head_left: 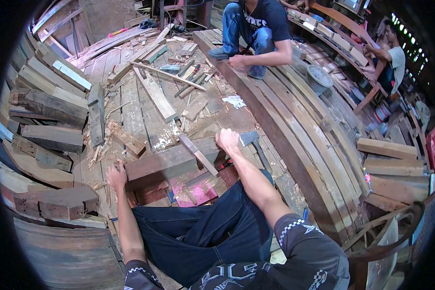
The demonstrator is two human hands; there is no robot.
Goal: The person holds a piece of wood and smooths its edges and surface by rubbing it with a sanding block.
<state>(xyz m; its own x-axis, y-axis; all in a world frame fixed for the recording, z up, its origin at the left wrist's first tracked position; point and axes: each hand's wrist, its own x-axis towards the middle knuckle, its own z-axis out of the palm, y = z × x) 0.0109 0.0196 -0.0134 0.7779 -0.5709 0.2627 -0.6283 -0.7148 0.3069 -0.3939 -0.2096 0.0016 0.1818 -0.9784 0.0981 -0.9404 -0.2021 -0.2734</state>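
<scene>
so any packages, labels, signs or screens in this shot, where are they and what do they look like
Crumpled wrapper or paper: white with bluish marks, lying on the floor planks below the crouching person.
Pink sheet: flat, bright pink, under the dark wood block near the right hand; cannot tell if it is packaging.
Red panel: upright at the far right edge; too small to tell.
No screens in view.

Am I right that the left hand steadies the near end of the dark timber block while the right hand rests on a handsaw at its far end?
Not quite. The head view shows the right hand beside a hatchet, not a handsaw. The left hand does steady the dark timber block.
</scene>
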